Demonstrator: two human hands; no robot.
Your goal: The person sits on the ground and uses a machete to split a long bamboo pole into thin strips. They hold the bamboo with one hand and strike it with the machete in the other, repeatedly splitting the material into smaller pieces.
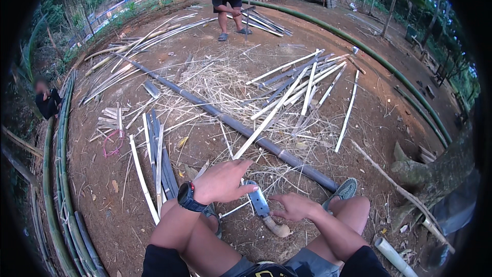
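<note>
wood-handled blade: down between the shoes | left grip: kinda spread, thumb at the blade's top end | right grip: loosely spread beside it, can't tell if touching | dark bamboo pole: just past, on the dirt

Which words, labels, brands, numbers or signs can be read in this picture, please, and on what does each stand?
None can be read reliably.
Dark shirt with yellow print: cut off by the lower edge, unreadable.
Black wristwatch with a round face: any figures are too small and blurred.
Silvery metal blade with a curved wooden handle: no lettering that I can make out.
</note>
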